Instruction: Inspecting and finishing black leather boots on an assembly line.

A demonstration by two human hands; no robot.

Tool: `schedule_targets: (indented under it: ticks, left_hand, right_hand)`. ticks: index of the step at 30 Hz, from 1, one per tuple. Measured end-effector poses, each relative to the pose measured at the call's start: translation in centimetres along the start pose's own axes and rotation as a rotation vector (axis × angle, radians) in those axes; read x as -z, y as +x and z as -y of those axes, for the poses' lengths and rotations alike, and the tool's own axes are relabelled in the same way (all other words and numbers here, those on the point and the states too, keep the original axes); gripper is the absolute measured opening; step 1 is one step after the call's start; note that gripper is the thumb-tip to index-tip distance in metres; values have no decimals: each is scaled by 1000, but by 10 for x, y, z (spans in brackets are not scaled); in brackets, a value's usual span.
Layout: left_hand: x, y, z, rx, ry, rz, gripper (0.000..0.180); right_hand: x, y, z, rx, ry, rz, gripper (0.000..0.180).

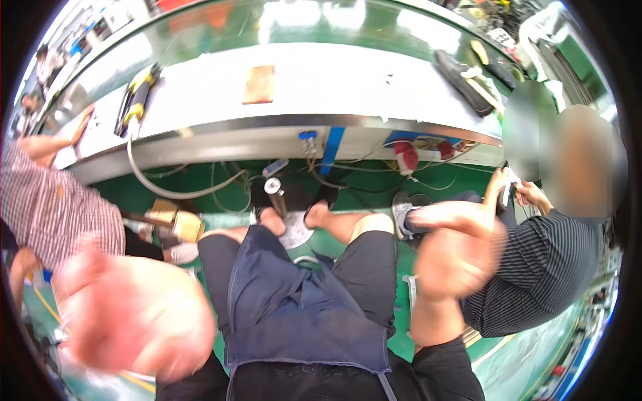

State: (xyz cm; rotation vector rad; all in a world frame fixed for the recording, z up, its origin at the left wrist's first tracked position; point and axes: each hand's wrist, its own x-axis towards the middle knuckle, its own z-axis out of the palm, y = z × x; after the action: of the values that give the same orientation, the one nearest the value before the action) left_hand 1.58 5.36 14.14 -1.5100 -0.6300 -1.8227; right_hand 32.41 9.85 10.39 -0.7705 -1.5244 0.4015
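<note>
My left hand [137,314] is raised in the air at the lower left, close to the camera and well short of the bench. Motion smears its fingers, and I see no object in it. On the other side my right hand [460,257] is also up, above and beside my right knee, its fingers blurred and partly overlapping. Nothing shows in it either. Between the hands a dark blue apron [301,327] lies across my lap. A flat brown rectangular piece [259,84] rests on the white bench top [321,83] ahead of me.
On the bench lie a yellow-and-black hand tool [138,93] with a hose and, at right, a dark shoe [464,81]. Cables and a red plug [406,159] hang below the edge. A metal cylinder [274,192] stands between my feet. Persons sit on both sides.
</note>
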Motion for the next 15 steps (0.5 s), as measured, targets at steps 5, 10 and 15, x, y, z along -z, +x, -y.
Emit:
schedule_targets:
  ticks: [5,10,15]
  left_hand:
    - [-15,-162,-64,849,-207,876,31]
    - [79,-367,-127,1378,-188,1702,25]
    - [46,-360,-97,1499,-139,1725,38]
  right_hand:
    - [-49,-170,-93,-764,23,484,18]
    - [-77,-246,-120,-845,-215,1166,24]
    - [-86,-261,-167,-1202,204,860,29]
